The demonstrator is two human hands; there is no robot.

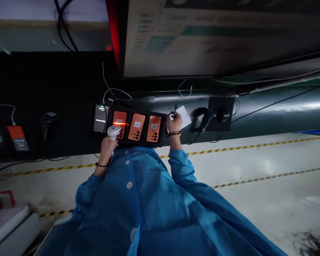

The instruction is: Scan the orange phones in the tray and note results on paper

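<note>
While a blue coat point(149, 206) fills the near part of the view, two bare hands reach out past it to a dark surface point(69, 135). A floor with yellow-and-black striped lines point(256, 145) runs between the coat and that surface. The left hand point(108, 145) has its fingers clenched around the grip of a white barcode scanner point(113, 132), which points away from the person. A red scan line point(121, 123) falls across the leftmost of three orange phones point(137, 127) that lie side by side in a black tray point(160, 142). Just left of them, in the same tray, a dark phone point(100, 119) shows a lit screen. The right hand point(174, 122) sits at the right end of the tray, its fingers grasping a dark pen point(175, 107) over a white sheet of paper point(184, 117). Farther right rests a black scanner on its stand point(202, 119). Beyond, cables point(114, 90) trail up toward a blurred screen point(216, 35).
</note>
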